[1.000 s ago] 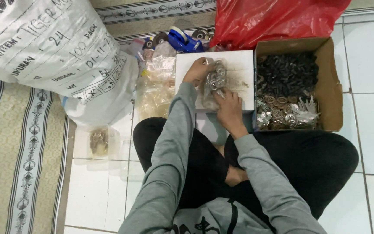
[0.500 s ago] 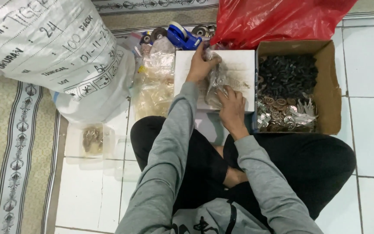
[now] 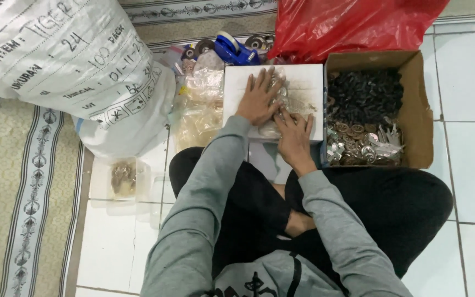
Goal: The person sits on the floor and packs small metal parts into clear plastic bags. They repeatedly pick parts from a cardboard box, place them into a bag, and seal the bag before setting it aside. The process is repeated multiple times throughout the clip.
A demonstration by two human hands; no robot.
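You are pressing a small clear plastic bag of metal parts flat on the white box in front of your crossed legs. Your left hand is lying spread wide over the bag's upper left part, and your right hand is lying flat with fingers extended on its lower right edge; neither is gripping anything.

To do this well, keep both palms level and push the air toward the bag's mouth, so the parts settle in one layer and do not poke through the film. Keep the bag well inside the box top, away from the edge beside the cardboard box of black and silver hardware.

Half a second ago you were holding the bag bunched up between your hands, raised off the box; now it is lying down and your fingers are opened out over it. The big white sack and red plastic bag are staying where they were.
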